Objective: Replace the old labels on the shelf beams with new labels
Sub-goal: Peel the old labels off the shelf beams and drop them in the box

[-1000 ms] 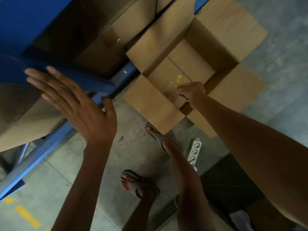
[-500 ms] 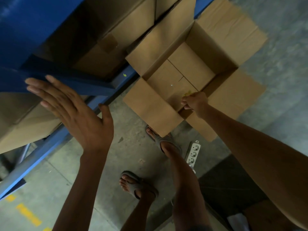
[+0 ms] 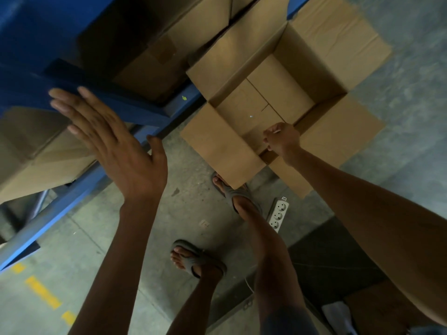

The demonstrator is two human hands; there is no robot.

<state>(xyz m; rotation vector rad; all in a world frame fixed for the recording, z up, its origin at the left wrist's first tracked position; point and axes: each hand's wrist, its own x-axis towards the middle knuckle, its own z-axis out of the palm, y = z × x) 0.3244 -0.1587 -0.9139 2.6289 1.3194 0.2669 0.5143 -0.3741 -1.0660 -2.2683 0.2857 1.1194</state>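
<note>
From the head camera, your left hand (image 3: pixel 113 151) lies flat with fingers spread wide against the blue shelf beam (image 3: pixel 142 112), holding nothing; I judge it steadies you there. Your right hand (image 3: pixel 281 139) reaches low over the near edge of the open cardboard box (image 3: pixel 338 30) on the floor, fingers curled, and whether they pinch anything I cannot tell. A small yellow-green scrap of label (image 3: pixel 184 98) clings to the lower beam just beside the box.
</note>
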